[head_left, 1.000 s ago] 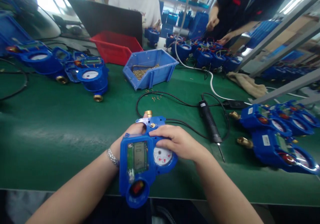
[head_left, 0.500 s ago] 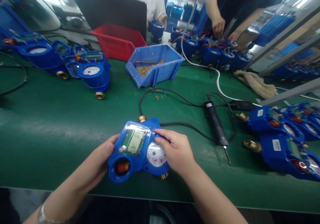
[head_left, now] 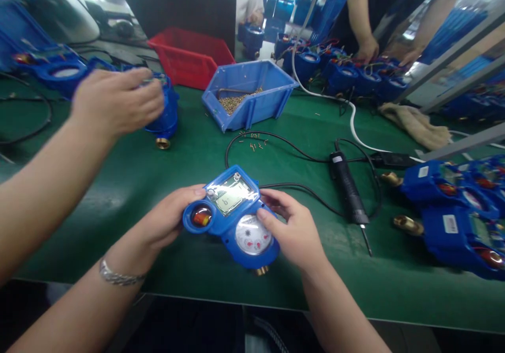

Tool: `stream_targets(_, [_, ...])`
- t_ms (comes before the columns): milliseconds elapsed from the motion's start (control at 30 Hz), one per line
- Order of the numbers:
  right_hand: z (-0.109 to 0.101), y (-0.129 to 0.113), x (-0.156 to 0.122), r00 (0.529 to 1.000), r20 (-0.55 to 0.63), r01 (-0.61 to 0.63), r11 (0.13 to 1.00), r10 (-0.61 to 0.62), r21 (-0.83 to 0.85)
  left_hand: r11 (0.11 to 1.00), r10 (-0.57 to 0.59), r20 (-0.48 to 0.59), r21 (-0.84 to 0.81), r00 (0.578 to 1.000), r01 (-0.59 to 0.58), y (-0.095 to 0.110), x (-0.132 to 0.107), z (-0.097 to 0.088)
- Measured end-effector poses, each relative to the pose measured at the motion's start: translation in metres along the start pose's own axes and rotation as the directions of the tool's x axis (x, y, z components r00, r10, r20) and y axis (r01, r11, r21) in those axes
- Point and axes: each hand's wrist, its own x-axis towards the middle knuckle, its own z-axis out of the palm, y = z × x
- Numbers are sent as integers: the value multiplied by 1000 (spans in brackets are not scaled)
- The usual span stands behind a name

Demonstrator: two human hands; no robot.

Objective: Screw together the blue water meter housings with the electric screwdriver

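I hold a blue water meter (head_left: pixel 232 217) with an LCD screen, a white dial and a red button just above the green table (head_left: pixel 165 163) near its front edge. My left hand (head_left: pixel 169 221) grips the end with the red button. My right hand (head_left: pixel 294 229) grips the dial side, thumb on the dial's rim. A brass fitting shows under the meter. Another person's hand (head_left: pixel 114 100) reaches in from the left onto a blue meter (head_left: pixel 165 113) at the back left.
A black electric screwdriver (head_left: pixel 349 192) with its cable lies to the right. A blue bin of brass screws (head_left: pixel 248 95) and a red bin (head_left: pixel 189 56) stand behind. Finished meters (head_left: pixel 453 211) lie at right. Two people work at the far side.
The meter has turned in my hands, its red-button end now pointing left and lifted. Another person's hand has come in from the left onto the back-left meter.
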Motion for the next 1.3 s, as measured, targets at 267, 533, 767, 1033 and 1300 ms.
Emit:
stream_targets(267, [4,13,7,972,229,-164,858,57,486,990,65,-135,130,989,-47,14,10,14])
stream_targets(533, [14,3,-4,975,113,-223,786,193,577,982,164,-533,6,830,-190,-57,-22,27])
stream_targets(767, [14,0,-7,975,106,-219,749,196,625,999,-31,-35,38,999,32,-69,-23,28])
stream_targets(1033, [14,-1,-8,973,79,-225,820,216,526,987,-150,174,90,973,136,-46,0,21])
stream_targets(1300, [-14,29,-22,933,360,-159,893,-3,421,996,-69,218,73,974,54,-39,3,25])
